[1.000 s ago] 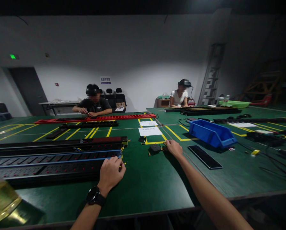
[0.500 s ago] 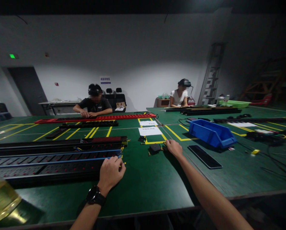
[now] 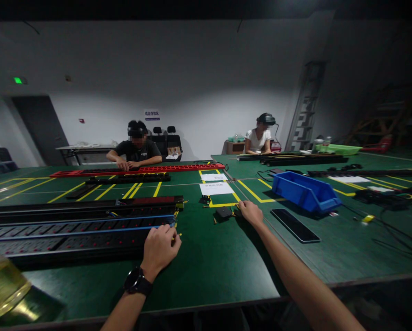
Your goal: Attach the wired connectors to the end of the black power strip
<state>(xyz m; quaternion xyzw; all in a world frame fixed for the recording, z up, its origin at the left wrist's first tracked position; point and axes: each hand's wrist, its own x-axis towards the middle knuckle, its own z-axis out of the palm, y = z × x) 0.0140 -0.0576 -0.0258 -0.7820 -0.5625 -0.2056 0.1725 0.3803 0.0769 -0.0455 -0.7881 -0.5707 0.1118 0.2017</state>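
Observation:
My left hand [image 3: 162, 247], with a dark watch [image 3: 137, 281] on its wrist, is closed at the right end of a long black strip [image 3: 102, 241] dotted with red. A yellow wire end [image 3: 179, 235] pokes out by its thumb; the fingertips are partly hidden. Farther right, my right hand [image 3: 250, 213] pinches at a yellow lead [image 3: 236, 209] beside a small black box [image 3: 223, 212] lying on the table. Just beyond the box sits a small black piece [image 3: 205, 199] with yellow marks. Blue-edged strips [image 3: 123, 221] lie alongside the black one.
To the right are a phone [image 3: 294, 225] and a blue bin [image 3: 304, 191]. A container of yellow liquid [image 3: 6, 287] stands at the near left. White paper sheets [image 3: 215, 188] and a long red rail [image 3: 137, 170] lie farther back. Two people sit across the green table [image 3: 213, 271].

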